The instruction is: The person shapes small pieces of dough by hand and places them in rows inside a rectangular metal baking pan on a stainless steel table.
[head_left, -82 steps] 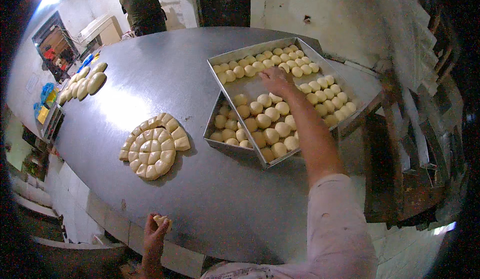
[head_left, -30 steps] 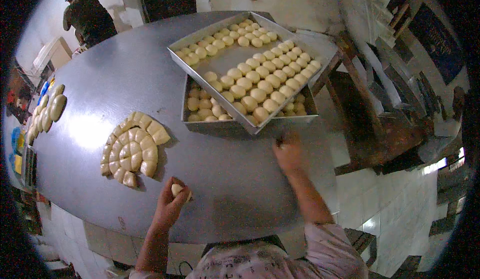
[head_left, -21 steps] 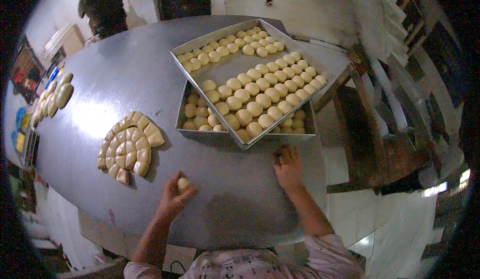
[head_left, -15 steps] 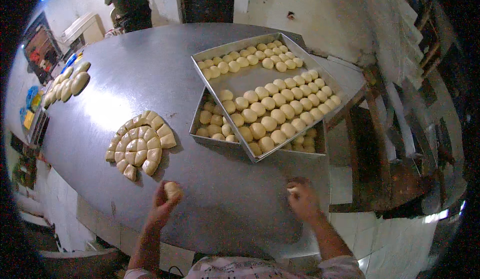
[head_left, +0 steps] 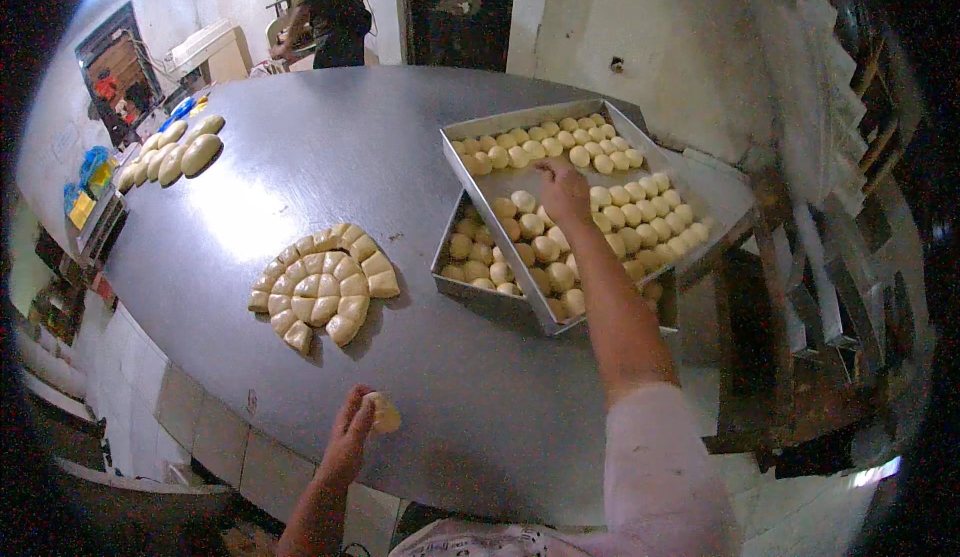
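Near the table's front edge my left hand grips a pale dough piece between thumb and fingers. My right hand is stretched over the upper metal tray, at the gap between two groups of round dough balls. Its fingers are bent together beside the far group; whatever they hold is hidden. Left of the trays lies a rounded slab of dough cut into several wedges and blocks, nearest to my left hand.
Beneath the upper tray, set crosswise, a second metal tray also holds dough balls. Long dough loaves rest at the table's far left. A person stands beyond the metal table. A dark rack stands at right.
My right hand has gone from the table's front forward to the upper tray. My left hand stays near the front edge with its dough piece. The whole view has shifted a little.
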